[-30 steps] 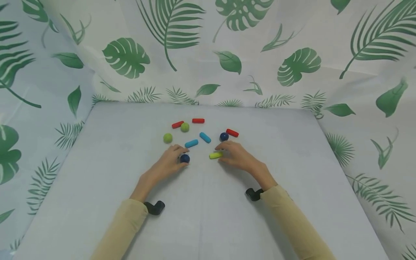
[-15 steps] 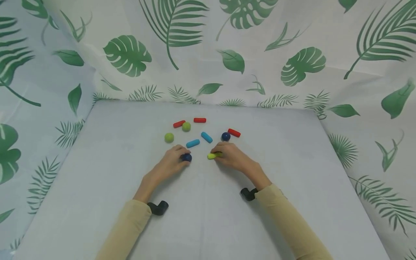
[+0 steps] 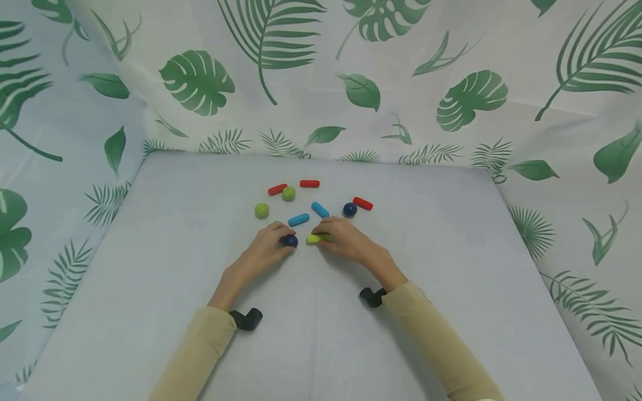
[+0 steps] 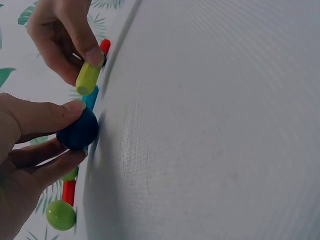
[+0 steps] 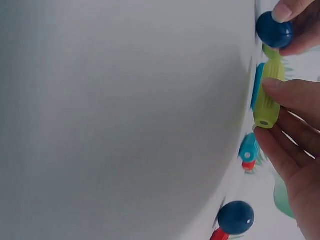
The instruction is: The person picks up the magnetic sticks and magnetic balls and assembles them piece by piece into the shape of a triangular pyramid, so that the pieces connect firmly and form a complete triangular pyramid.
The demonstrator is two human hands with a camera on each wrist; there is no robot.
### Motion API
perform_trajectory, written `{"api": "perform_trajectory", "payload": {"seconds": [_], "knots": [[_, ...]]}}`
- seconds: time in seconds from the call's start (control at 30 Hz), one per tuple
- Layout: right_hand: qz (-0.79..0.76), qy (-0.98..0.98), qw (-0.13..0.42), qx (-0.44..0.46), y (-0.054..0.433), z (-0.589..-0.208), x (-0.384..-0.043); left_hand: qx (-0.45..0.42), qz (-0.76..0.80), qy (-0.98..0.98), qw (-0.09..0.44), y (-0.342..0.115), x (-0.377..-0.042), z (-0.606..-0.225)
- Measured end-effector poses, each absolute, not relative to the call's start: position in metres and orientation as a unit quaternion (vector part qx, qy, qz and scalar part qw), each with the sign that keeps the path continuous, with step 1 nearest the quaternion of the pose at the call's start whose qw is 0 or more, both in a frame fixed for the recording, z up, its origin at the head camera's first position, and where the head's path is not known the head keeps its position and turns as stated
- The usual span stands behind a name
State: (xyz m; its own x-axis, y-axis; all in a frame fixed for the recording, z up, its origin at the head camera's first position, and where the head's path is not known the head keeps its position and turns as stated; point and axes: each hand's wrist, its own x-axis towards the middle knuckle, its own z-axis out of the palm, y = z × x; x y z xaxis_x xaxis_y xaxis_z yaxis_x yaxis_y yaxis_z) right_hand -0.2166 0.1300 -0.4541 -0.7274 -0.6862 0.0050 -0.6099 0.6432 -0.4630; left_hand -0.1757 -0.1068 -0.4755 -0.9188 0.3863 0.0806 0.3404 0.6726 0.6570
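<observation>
My left hand [image 3: 263, 246] pinches a shiny dark blue ball [image 4: 79, 131] between thumb and fingers, low over the white table. Facing it, my right hand [image 3: 346, 236] grips a ribbed yellow-green rod [image 5: 269, 102] with thumb on one side and fingertips on the other. The rod's free end points toward the ball, with a small gap between them in the head view. Just beyond the hands lie two light blue rods, one [image 3: 298, 219] near my left fingertips and another [image 3: 320, 209] by my right fingers.
Farther back lie red rods, one [image 3: 277, 189] beside a green ball [image 3: 288, 194] and one [image 3: 309, 184] to its right. Another green ball [image 3: 262, 210] sits at left. A second dark blue ball [image 3: 350, 209] sits against a red rod [image 3: 363, 203] at right. Leaf-printed cloth [image 3: 311, 111] hangs behind the table.
My right hand has closed its fingers on the yellow-green rod and slid it left, toward the ball. My left fingers have tightened on the dark blue ball, staying nearly in place.
</observation>
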Motion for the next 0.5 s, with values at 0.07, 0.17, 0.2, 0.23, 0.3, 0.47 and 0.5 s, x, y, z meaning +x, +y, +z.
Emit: {"api": "perform_trajectory", "payload": {"seconds": [0.07, 0.17, 0.2, 0.23, 0.3, 0.47, 0.5], "knots": [[-0.222, 0.901, 0.087, -0.363, 0.127, -0.455, -0.217, 0.202, 0.354, 0.913, 0.028, -0.107, -0.176, -0.476], [-0.224, 0.898, 0.086, -0.368, 0.123, -0.455, -0.217, 0.206, 0.357, 0.911, 0.023, -0.108, -0.176, -0.477], [-0.225, 0.897, 0.085, -0.370, 0.121, -0.455, -0.217, 0.207, 0.359, 0.910, 0.021, -0.108, -0.176, -0.477], [-0.227, 0.896, 0.083, -0.373, 0.120, -0.455, -0.217, 0.207, 0.360, 0.909, 0.020, -0.108, -0.176, -0.477], [-0.232, 0.891, 0.082, -0.381, 0.117, -0.455, -0.217, 0.208, 0.362, 0.909, 0.020, -0.108, -0.176, -0.477], [-0.236, 0.884, 0.079, -0.395, 0.111, -0.455, -0.217, 0.206, 0.365, 0.908, 0.024, -0.109, -0.177, -0.476], [-0.235, 0.885, 0.079, -0.394, 0.110, -0.455, -0.217, 0.205, 0.365, 0.908, 0.024, -0.109, -0.177, -0.475]]}}
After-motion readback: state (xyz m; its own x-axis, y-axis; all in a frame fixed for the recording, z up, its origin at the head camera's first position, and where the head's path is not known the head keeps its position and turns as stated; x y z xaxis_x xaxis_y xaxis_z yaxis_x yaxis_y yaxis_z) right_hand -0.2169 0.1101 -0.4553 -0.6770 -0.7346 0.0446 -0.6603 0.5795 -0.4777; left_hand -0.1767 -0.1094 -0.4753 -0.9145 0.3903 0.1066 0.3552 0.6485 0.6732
